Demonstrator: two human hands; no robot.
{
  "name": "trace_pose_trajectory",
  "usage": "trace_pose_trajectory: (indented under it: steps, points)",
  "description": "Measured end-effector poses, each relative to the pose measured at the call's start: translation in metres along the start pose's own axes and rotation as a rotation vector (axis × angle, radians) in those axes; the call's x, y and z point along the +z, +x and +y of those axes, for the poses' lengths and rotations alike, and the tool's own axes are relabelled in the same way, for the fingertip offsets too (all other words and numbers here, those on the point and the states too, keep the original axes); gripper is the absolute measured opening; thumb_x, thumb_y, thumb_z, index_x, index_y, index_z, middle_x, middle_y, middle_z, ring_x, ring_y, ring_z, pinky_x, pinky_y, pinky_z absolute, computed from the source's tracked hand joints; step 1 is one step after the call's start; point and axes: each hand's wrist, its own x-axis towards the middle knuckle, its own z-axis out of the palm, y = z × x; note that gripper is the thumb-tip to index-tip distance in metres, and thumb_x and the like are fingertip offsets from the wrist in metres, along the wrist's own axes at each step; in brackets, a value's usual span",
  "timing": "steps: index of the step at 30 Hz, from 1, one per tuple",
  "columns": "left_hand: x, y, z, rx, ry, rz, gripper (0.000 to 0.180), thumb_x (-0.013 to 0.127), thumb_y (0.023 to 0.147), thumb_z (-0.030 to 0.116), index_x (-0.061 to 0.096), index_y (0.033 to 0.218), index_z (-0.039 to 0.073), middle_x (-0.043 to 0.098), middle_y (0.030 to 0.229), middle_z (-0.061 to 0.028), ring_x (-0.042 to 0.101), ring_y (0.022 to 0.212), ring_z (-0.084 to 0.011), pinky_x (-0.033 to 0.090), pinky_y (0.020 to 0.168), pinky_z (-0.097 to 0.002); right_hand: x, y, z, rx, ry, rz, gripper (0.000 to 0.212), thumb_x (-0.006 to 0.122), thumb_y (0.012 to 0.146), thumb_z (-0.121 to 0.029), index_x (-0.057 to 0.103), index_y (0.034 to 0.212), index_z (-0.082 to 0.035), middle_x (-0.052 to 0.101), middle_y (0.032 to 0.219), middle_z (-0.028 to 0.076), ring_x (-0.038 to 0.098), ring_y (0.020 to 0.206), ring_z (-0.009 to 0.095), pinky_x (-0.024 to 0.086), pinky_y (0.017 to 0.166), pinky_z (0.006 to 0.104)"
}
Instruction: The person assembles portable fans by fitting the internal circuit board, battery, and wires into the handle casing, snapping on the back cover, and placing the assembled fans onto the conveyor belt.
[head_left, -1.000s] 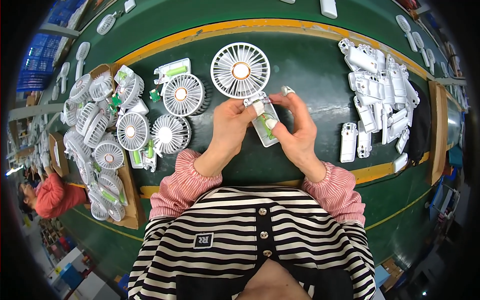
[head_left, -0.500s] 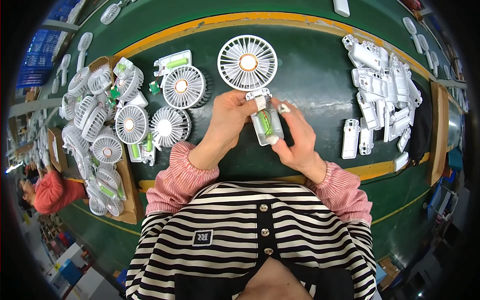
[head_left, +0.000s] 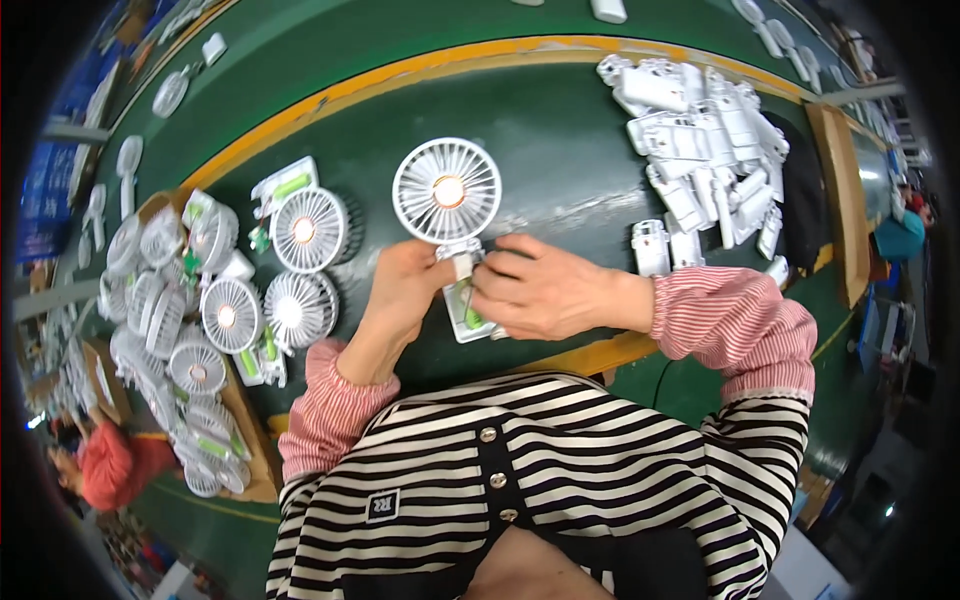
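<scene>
A white handheld fan lies in front of me, its round caged head (head_left: 425, 195) pointing away. Its handle shell (head_left: 462, 330) is uncovered, and a green battery cell (head_left: 473, 315) shows inside. My left hand (head_left: 400, 290) grips the neck end of the handle from the left, thumb pressed by a white piece there. Over the handle's right side my right hand (head_left: 550, 285) bends its closed fingers inward, covering much of the inside. What its fingertips pinch is hidden.
Left of me, several fan heads with open handles (head_left: 302, 230) lie beside a cardboard box (head_left: 255, 455) heaped with more. White handle shells (head_left: 705, 140) are piled at the right, before a cardboard strip (head_left: 838, 200). A person in red (head_left: 115, 465) sits at far left.
The view has shifted, so the table's things sit lower and further left. My right hand has moved from the handle's lower end up over its side, fingers now curled inward.
</scene>
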Motion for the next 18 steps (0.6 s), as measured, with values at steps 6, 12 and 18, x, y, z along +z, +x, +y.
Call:
trace_pose_trajectory:
  steps: [6, 12, 18]
  points:
    - [-0.003, 0.008, -0.009, -0.066, -0.043, 0.066, 0.013, 0.06, 0.078, 0.004, 0.064, 0.088, -0.001, 0.063, 0.077, -0.0031, 0.057, 0.063, -0.0079, 0.042, 0.052, -0.0188, -0.007, -0.001, -0.004, 0.243, 0.334, 0.024, 0.046, 0.063, 0.068, -0.028, 0.051, 0.106, -0.004, 0.052, 0.104, 0.009, 0.048, 0.097, 0.026, 0.038, 0.083, 0.0392]
    - [-0.012, 0.008, -0.008, -0.085, -0.059, 0.037, 0.02, 0.054, 0.082, 0.008, 0.059, 0.097, -0.005, 0.064, 0.09, -0.0138, 0.063, 0.079, -0.0201, 0.052, 0.069, -0.0309, -0.058, -0.026, 0.088, 0.647, -0.252, 0.277, 0.022, 0.058, 0.066, -0.007, 0.055, 0.088, -0.004, 0.055, 0.084, 0.013, 0.054, 0.079, 0.031, 0.045, 0.068, 0.0397]
    - [-0.01, 0.013, -0.011, -0.135, -0.123, 0.054, 0.022, 0.054, 0.082, 0.009, 0.058, 0.098, -0.006, 0.063, 0.091, -0.0149, 0.063, 0.081, -0.0203, 0.051, 0.072, -0.0317, -0.079, -0.069, 0.17, 1.283, -0.776, -0.095, 0.035, 0.048, 0.08, -0.032, 0.055, 0.091, 0.001, 0.062, 0.078, 0.02, 0.061, 0.074, 0.035, 0.049, 0.063, 0.0455]
